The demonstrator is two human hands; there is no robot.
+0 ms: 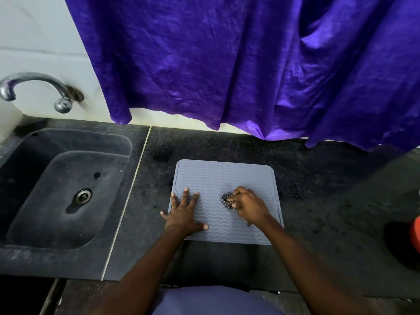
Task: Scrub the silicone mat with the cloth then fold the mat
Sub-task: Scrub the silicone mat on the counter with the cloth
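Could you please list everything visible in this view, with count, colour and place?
silicone mat: one, grey, flat on the counter, centre
cloth: one, dark checked, bunched on the mat
counter: one, dark speckled
sink: one, dark, left
tap: one, metal, above the sink
curtain: one, purple, hanging behind the counter
red object: one, right edge, cut off
left hand: spread flat on the mat
right hand: gripping the cloth
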